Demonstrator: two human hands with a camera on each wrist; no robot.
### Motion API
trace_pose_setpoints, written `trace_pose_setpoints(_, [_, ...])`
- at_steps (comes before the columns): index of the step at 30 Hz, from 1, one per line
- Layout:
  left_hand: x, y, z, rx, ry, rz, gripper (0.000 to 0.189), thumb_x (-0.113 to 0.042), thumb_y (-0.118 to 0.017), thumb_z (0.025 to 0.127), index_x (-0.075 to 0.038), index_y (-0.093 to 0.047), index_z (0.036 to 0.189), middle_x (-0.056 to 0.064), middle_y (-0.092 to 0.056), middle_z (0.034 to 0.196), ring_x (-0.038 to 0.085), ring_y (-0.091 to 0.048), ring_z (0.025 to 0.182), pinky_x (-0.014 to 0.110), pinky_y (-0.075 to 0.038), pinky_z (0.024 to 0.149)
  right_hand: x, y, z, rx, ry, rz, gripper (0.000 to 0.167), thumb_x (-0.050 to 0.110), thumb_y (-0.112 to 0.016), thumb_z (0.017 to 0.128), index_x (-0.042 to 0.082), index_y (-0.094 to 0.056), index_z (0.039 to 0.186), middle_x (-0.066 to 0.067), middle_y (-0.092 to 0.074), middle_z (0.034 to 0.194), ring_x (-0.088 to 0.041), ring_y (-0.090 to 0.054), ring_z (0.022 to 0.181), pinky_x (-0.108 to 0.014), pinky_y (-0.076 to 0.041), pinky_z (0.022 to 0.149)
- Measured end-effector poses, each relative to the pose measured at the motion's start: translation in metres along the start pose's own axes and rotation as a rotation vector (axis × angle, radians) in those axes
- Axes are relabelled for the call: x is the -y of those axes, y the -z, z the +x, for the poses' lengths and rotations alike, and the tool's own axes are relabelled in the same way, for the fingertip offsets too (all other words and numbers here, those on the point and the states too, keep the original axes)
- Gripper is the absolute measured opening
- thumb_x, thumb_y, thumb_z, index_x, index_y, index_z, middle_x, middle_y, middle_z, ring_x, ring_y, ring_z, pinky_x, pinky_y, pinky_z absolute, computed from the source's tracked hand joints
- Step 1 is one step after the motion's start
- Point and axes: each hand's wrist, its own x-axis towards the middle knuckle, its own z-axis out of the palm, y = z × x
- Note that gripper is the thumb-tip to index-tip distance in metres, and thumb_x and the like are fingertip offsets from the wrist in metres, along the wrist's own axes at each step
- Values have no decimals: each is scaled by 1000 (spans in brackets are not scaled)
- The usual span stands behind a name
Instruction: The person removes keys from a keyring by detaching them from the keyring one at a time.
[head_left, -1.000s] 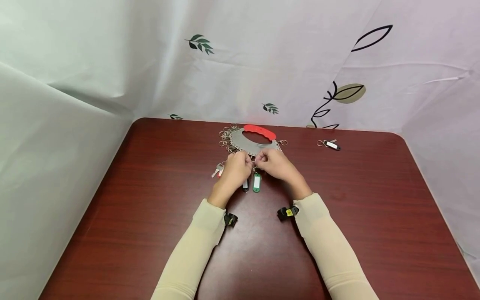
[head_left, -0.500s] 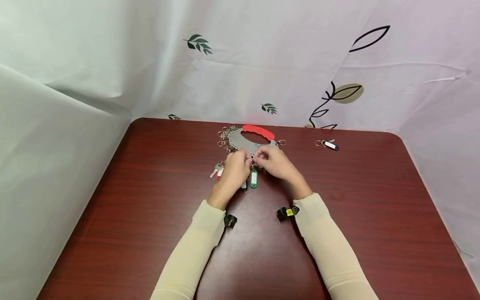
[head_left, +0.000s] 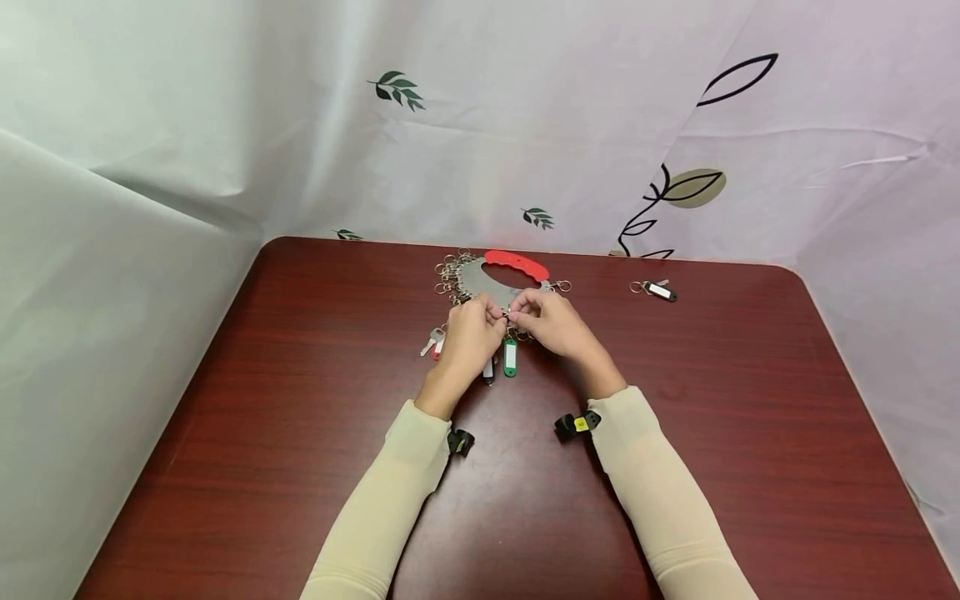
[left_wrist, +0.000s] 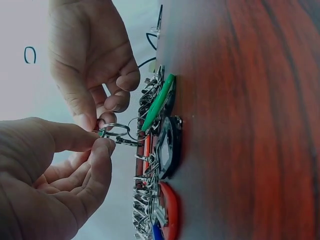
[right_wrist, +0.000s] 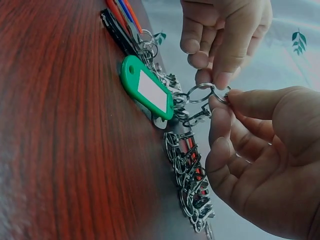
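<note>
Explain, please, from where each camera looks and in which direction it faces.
Head: worn on the head, facing forward and down at the table and red-handled holder; left hand, right hand and sleeves show.
Left wrist: worn there, looking at the metal rings; left hand lower, right hand above.
Right wrist: worn there, also facing the metal rings; right hand lower, left hand above.
Both wrist views share the metal rings and green tag, with the table turned on its side.

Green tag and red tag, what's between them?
A black tag lies between the green tag and the red tag in the left wrist view. In the head view, the left hand is between too.
</note>
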Motion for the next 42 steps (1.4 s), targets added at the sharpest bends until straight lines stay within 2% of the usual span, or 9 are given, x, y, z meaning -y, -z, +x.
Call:
trace_pose_setpoints(6, [1, 0, 0, -12, -7, 3, 7, -6, -74, 89, -5, -68, 85, 8, -73, 80, 23, -68, 74, 35, -56, 68, 2, 0, 0, 6, 6, -13, 6, 11, -68, 99, 6, -70, 99, -8, -70, 90, -17, -61, 80, -29, -49, 73])
trace_pose_setpoints(14, [-1, -1, -2, 10, -6, 25, 7, -5, -72, 93, -4, -66, 88, 10, -72, 83, 26, -68, 78, 39, -56, 70, 3, 0, -1, 4, 2, -14, 5, 9, -68, 99, 5, -70, 99, -8, -70, 89, -16, -61, 79, -28, -49, 72])
trace_pose_setpoints(28, [-3, 0, -2, 9, -61, 81, 10, -5, -70, 95, -4, -64, 87, 12, -71, 84, 30, -69, 80, 42, -55, 70, 5, 0, -1, -21, 10, -23, 6, 11, -68, 98, 6, -71, 99, -10, -71, 93, -21, -64, 85, -31, -50, 77])
trace_pose_setpoints(42, [-3, 1, -4, 8, -75, 67, 10, -3, -70, 95, -4, -62, 88, 12, -69, 84, 30, -68, 83, 43, -56, 72, 10, -2, -3, -93, 84, -152, 4, 14, -73, 96, 11, -74, 93, -5, -74, 89, -20, -62, 83, -34, -49, 76])
